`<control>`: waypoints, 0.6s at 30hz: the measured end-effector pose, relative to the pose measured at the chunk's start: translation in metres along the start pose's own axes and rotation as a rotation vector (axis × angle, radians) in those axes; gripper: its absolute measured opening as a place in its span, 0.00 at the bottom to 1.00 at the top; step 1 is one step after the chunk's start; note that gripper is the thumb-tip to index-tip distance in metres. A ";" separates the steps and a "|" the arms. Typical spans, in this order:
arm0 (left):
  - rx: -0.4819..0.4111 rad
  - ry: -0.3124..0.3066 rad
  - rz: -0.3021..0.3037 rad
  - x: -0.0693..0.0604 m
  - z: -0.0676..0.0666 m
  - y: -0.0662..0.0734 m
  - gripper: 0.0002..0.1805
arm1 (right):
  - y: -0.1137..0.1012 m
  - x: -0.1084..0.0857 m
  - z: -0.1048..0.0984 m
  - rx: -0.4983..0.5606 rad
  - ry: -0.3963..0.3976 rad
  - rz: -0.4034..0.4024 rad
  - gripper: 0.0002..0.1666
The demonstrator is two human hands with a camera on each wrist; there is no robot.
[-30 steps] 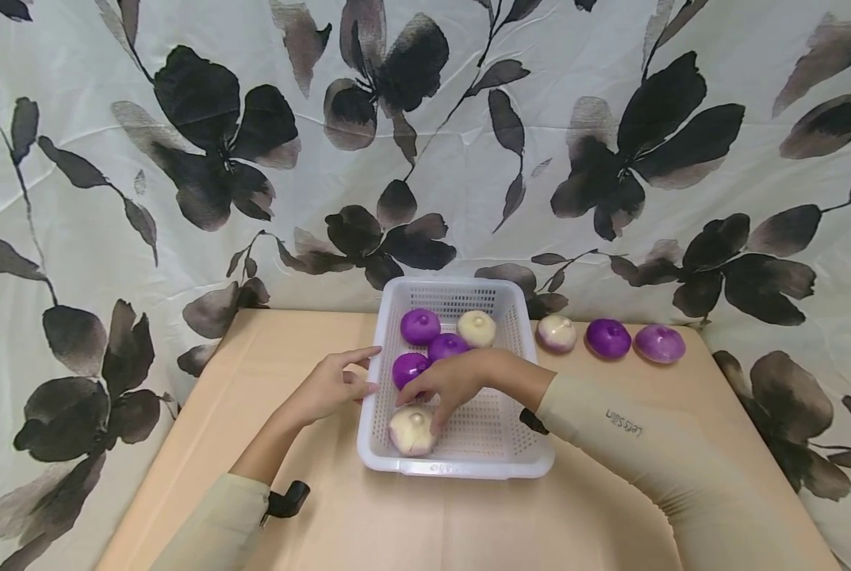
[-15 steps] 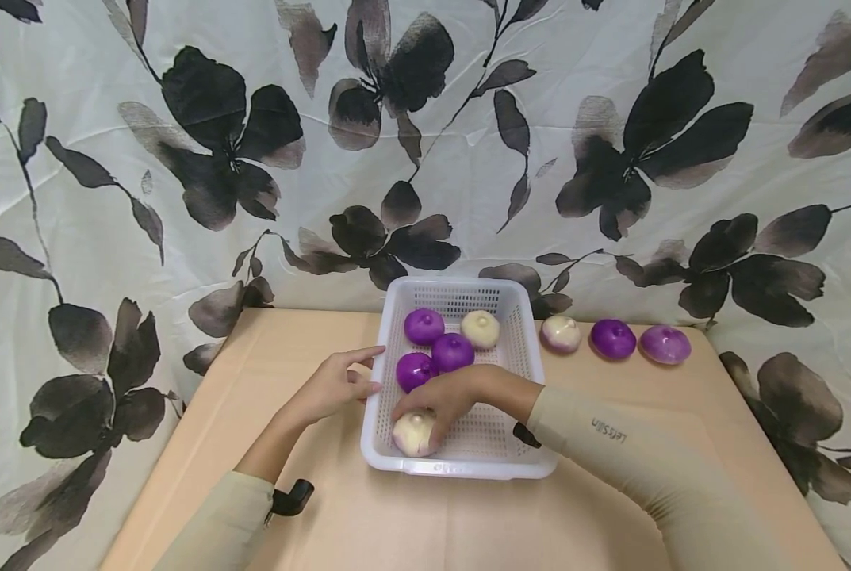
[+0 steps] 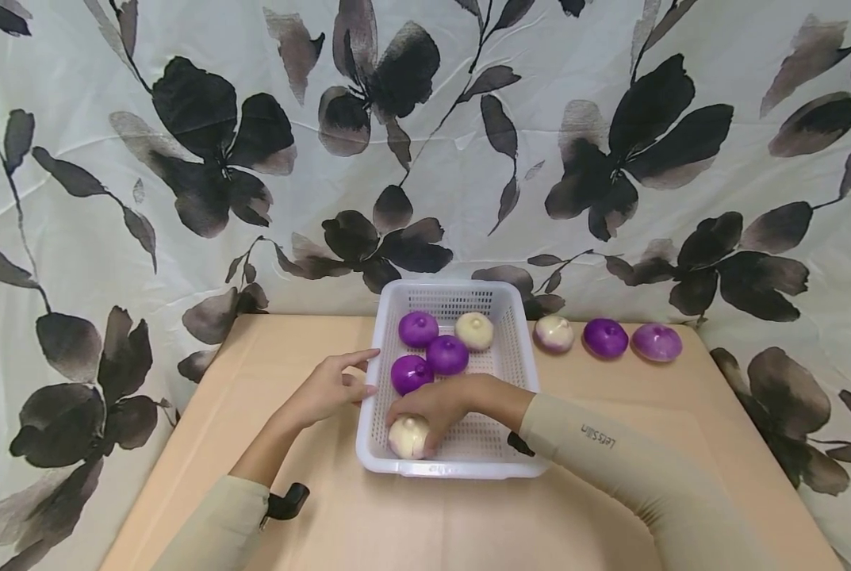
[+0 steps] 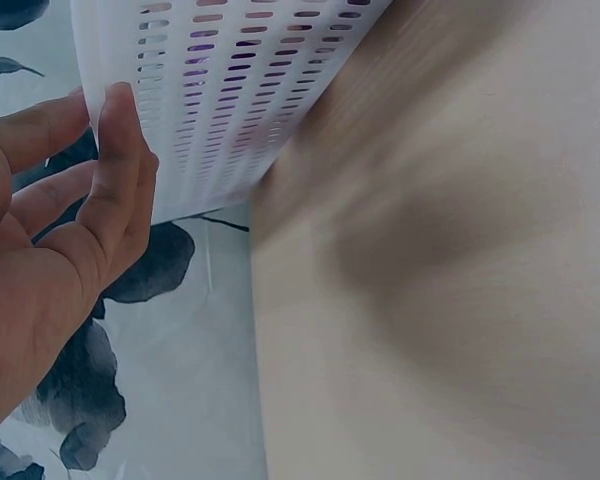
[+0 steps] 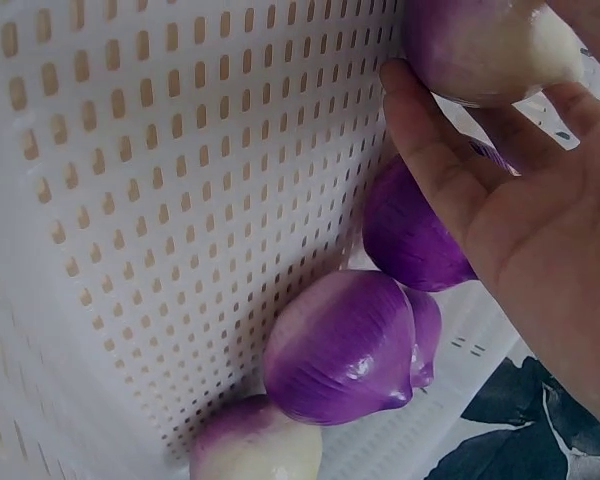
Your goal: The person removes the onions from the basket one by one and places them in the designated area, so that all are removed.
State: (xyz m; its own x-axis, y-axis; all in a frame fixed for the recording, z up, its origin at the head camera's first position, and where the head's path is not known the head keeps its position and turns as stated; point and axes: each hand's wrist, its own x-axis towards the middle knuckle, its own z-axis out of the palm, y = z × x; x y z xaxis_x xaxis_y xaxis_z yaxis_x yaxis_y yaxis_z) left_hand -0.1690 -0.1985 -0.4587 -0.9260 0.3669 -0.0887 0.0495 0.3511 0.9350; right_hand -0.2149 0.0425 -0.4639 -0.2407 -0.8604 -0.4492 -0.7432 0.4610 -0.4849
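Observation:
A white perforated plastic basket stands on the table. In its front left corner sits a white onion, purple at its base, which my right hand grips from above with fingers and thumb around its sides. The right wrist view shows this white onion between the fingertips. Behind it in the basket lie purple onions and another white onion. My left hand touches the basket's left rim with straight fingertips; in the left wrist view these fingers lie against the outer wall.
Right of the basket, near the table's back edge, a white onion, a purple onion and a lighter purple onion lie in a row. Behind the table hangs a floral cloth.
My right hand has lowered onto the front white onion and its fingers have come round it. The left hand stays at the basket's rim. The view has shifted slightly.

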 end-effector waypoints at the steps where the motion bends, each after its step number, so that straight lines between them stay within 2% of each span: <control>1: -0.002 0.000 -0.001 0.000 0.000 0.000 0.35 | 0.000 0.000 0.000 -0.002 0.001 0.000 0.44; 9: -0.020 -0.010 0.011 0.000 0.000 -0.003 0.36 | -0.001 -0.006 -0.005 0.009 0.014 -0.035 0.43; 18: -0.005 -0.006 0.002 0.001 0.001 -0.002 0.36 | -0.007 -0.033 -0.023 0.040 0.070 -0.001 0.41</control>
State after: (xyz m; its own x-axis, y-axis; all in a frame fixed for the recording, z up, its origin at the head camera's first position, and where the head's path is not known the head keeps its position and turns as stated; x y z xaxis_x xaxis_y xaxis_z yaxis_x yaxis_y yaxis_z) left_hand -0.1693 -0.1981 -0.4608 -0.9237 0.3727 -0.0887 0.0496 0.3459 0.9370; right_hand -0.2159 0.0630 -0.4287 -0.2841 -0.8733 -0.3957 -0.7184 0.4672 -0.5154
